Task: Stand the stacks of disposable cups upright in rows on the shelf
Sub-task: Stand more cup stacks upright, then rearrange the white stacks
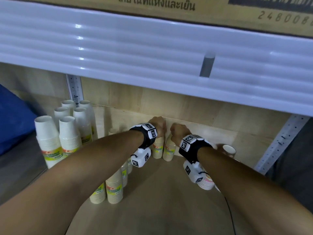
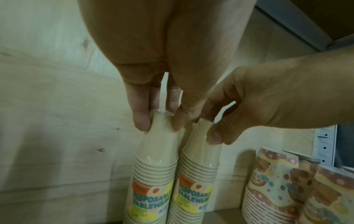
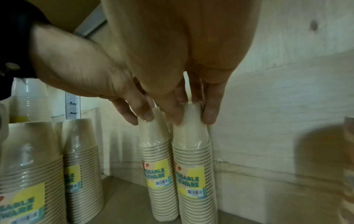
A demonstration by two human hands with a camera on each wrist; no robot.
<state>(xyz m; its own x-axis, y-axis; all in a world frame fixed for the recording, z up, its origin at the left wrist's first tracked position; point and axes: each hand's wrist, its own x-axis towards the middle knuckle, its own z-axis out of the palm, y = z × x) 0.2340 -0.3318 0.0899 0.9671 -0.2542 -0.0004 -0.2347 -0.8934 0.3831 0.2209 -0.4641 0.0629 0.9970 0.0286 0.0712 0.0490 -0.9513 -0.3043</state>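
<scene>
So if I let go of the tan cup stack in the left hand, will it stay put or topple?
Probably tippy: the tan cup stack is tall and narrow, pinched only at its top by the left hand. Likely light, being paper cups. Its glossy wrap may slide, though the neighbouring stack alongside should steady it.

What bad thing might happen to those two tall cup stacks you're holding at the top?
The left hand and right hand pinch only the tops of the left stack and right stack. Both are tall and narrow, so either might tip when released, perhaps knocking the other or the neighbouring stacks.
</scene>
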